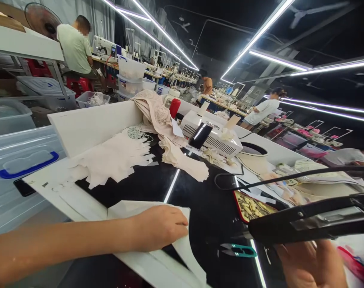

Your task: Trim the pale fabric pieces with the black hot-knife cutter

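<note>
My left hand (159, 227) presses down on a white sheet (134, 207) at the near edge of the black tabletop (206, 204). Its fingers curl at the sheet's right side, and what they pinch, if anything, is hidden. At the lower right, my right hand (312, 262) is wrapped under a long black tool (314, 220) with a metal plate and a cable. Teal thread snips (242, 250) lie between the two hands. A red-rimmed tray (236, 202) with yellowish pieces sits behind the black tool, partly covered by it.
Pale fabric pieces (110, 158) spread at the back left, with another stack (185, 160) beside them. A phone (200, 136) leans on a white vented machine (212, 130). Plastic bins (23, 156) stand left. Several people work farther back. The black cable (278, 178) crosses the right side.
</note>
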`<state>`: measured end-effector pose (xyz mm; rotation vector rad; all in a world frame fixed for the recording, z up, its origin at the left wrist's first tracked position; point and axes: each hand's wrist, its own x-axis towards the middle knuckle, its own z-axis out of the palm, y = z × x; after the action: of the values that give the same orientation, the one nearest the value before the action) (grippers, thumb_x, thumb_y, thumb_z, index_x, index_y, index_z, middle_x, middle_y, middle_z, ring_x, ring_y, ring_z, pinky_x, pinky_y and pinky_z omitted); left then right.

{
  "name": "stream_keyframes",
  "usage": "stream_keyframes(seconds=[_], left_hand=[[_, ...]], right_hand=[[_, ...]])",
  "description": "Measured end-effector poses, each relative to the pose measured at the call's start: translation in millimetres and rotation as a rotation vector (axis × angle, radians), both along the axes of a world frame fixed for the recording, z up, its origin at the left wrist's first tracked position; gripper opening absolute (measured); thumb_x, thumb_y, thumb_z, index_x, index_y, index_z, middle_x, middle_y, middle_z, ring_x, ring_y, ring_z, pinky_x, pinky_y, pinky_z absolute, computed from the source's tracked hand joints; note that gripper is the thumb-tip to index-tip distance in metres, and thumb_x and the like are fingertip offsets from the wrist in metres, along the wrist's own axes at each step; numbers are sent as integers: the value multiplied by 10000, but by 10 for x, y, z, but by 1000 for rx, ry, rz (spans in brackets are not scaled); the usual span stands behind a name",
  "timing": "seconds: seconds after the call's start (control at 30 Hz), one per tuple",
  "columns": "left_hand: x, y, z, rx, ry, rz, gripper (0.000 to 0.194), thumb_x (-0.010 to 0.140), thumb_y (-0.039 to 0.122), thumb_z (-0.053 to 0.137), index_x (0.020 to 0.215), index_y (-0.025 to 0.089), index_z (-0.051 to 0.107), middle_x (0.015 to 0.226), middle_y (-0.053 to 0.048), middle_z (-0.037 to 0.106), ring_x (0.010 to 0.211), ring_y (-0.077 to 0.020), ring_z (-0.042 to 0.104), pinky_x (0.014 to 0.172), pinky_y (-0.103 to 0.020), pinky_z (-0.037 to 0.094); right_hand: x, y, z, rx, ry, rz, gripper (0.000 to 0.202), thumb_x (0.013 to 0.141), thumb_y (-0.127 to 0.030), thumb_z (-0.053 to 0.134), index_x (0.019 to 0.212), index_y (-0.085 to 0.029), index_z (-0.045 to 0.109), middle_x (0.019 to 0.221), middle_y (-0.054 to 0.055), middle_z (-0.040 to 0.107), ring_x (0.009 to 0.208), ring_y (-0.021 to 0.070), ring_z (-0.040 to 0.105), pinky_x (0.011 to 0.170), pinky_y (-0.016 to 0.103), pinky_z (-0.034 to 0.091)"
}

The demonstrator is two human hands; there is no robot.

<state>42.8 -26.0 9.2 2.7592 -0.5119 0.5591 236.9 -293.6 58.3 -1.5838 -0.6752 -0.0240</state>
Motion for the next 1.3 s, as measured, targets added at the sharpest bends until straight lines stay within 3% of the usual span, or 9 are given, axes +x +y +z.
stream_keyframes(seconds=[0.1,0.17,0.27,0.4,0.5,0.7,0.93,1.13,1.3], left_hand=[[15,-18,2,1,-11,-28,195,894,-28,612,932,158,654,1071,-67,736,963,-206,682,857,-308,541],[6,-17,12,6,-14,-38,192,895,-26,614,921,162,645,1054,-74,733,948,-203,680,846,-306,532],[3,-9,53,31,-6,-48,179,874,-16,645,904,159,631,1009,-68,717,922,-197,669,835,-304,525],[56,-15,141,117,-7,-27,206,806,-27,671,908,148,631,958,-59,685,892,-193,645,753,-303,505],[126,-41,192,202,-32,-17,224,737,-28,689,840,153,607,852,-50,626,792,-184,597,661,-298,462],[192,-104,143,307,-57,23,184,721,33,723,810,144,607,763,-29,533,708,-185,523,567,-303,403],[143,-162,-58,290,-163,84,98,838,34,654,849,129,633,770,-43,549,709,-193,528,570,-311,422],[136,-176,-80,237,-213,97,82,861,36,642,849,117,651,774,-58,575,711,-192,534,590,-315,436],[117,-164,-120,263,-159,80,72,911,56,656,952,112,673,879,-93,635,826,-215,589,702,-328,488]], right_hand=[[-143,386,222,84,-80,-115,820,704,-748,835,1363,-303,633,1372,121,679,1229,346,661,1061,531,556],[-250,631,303,198,23,-114,730,728,-569,892,1361,-329,618,1244,78,716,1054,298,713,966,523,593],[-372,923,355,294,49,-70,639,759,-439,877,1323,-311,607,956,1,694,779,208,678,796,452,624],[-443,1151,408,328,29,49,707,737,-393,886,1360,-321,559,921,-17,645,746,180,640,683,382,634],[-457,1266,448,335,45,120,630,793,-419,838,1352,-324,563,909,-10,634,741,182,633,652,375,642],[-430,1503,403,402,80,167,352,788,-345,844,1040,-261,613,794,-34,636,667,157,632,601,321,593],[-297,1628,261,457,53,174,357,788,-361,815,1045,-255,590,743,-50,634,589,140,594,533,292,534],[-265,1620,215,463,58,203,359,804,-392,803,1058,-257,588,726,-54,630,576,138,571,513,280,511],[-321,1609,253,467,94,223,402,792,-454,809,1056,-276,563,717,-68,603,559,131,552,496,262,489]])
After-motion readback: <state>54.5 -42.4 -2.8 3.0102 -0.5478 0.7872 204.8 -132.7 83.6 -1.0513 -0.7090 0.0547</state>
